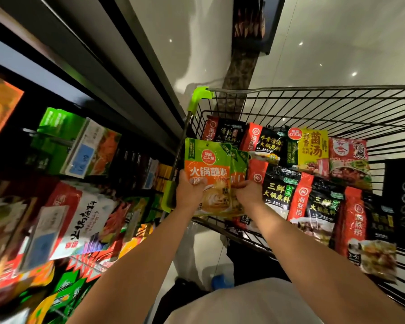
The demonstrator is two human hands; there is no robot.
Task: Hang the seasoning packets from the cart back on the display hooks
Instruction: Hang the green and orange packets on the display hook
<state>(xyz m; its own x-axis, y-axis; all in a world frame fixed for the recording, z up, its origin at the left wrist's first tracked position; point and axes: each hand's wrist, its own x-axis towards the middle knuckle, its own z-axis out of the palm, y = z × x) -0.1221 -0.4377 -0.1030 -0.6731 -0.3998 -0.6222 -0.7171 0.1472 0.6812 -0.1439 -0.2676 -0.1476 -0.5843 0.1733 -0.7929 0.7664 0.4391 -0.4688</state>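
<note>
The fingers of the left hand are curled round the lower edge of a green and orange packet, the thumb pressed on its printed front. Just to the right of them, the fingers of the right hand pinch a second green packet, which sits behind the first one and overlaps it, so that only its right strip shows. Both packets stand upright, lifted above the near left corner of the cart.

Beyond and to the right of the fingers, more packets lie in rows inside the cart's wire basket: red and black ones, a yellow one and a red and white one, most of them flat or leaning on one another. A green plastic corner piece caps the cart's rim above the held packets.

To the left of the fingers runs the display shelf, blurred, with hanging packets in red, white and green crowded along it; the hooks themselves cannot be made out. Below the forearms lie a pale garment and a glossy floor.
</note>
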